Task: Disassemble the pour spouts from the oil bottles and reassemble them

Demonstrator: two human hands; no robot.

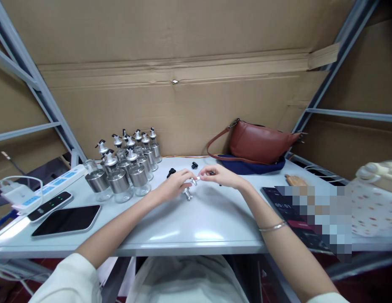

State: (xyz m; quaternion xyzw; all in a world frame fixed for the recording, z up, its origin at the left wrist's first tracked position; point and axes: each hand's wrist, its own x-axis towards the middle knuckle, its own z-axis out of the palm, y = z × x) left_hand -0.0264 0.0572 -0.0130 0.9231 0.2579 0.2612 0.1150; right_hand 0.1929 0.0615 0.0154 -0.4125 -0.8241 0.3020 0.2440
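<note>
Over the middle of the table, my left hand pinches a small silver tube-like piece. My right hand faces it, fingertips closed on a small white piece that meets the silver one. Both pieces are too small to make out fully. Just below my left fingers lies a silver metal spout part. Black plastic caps sit behind my left hand, and another black cap lies farther back. Something dark shows by my right fingers, partly hidden.
Several glass-and-steel bottles, most with pourer tops, stand at left. Nearby are a power strip, a black device and a phone. A brown handbag on dark blue cloth and a tablet-like screen occupy the right.
</note>
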